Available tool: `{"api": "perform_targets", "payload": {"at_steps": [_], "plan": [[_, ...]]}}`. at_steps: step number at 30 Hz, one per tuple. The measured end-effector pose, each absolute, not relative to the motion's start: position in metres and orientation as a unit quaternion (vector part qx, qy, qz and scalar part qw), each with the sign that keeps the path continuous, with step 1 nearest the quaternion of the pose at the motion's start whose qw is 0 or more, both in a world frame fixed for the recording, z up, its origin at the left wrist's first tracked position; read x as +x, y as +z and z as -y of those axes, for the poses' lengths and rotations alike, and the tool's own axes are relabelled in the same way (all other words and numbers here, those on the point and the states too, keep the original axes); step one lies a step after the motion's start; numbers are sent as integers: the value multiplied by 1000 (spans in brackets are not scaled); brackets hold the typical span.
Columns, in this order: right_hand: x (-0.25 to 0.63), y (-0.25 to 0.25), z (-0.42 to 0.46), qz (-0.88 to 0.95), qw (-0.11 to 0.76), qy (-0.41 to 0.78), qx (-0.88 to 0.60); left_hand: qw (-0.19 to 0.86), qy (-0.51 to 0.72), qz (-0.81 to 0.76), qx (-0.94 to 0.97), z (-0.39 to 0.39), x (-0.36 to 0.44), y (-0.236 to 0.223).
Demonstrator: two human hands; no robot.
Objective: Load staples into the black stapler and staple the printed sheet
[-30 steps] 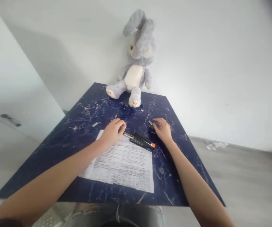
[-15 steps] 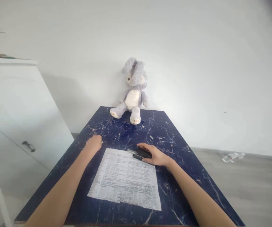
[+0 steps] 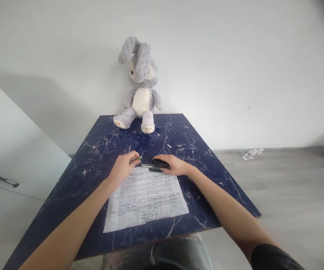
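Note:
My right hand (image 3: 171,165) is closed around a black stapler (image 3: 161,164) over the far edge of a printed sheet of paper (image 3: 147,197). The stapler's silver inner tray (image 3: 146,165) sticks out to the left. Just left of it, my left hand (image 3: 126,164) pinches a small strip of staples (image 3: 140,158) between thumb and fingers, close to the tray's tip. Another small strip (image 3: 169,146) lies on the table beyond the stapler.
A grey plush rabbit (image 3: 143,90) sits at the far end of the dark blue marbled table (image 3: 207,195), against the wall. A white cabinet (image 3: 12,150) stands at the left. Clear plastic wrapping (image 3: 252,153) lies on the floor to the right.
My left hand has moved right with the strip, from the paper's left side to the stapler's tray. My right hand keeps hold of the stapler. The camera view has shifted.

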State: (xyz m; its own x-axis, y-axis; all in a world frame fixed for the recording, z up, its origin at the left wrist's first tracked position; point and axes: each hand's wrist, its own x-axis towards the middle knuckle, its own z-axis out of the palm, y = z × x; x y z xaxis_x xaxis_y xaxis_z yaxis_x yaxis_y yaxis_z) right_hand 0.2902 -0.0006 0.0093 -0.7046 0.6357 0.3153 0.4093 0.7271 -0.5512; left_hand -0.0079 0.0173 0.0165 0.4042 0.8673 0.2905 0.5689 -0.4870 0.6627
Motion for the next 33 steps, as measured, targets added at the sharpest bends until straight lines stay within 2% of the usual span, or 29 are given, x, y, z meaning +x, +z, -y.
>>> {"api": "perform_targets", "payload": {"at_steps": [8,21,33], "plan": [[294,5,-3,898,255,226,-278,247,307,-395,830,-12,12,-6],[294,4,-4,899,260,226,-269,268,353,-387,809,-10,18,-6],[294,3,-3,897,268,227,-270,254,324,-352,841,-15,18,-7]]}}
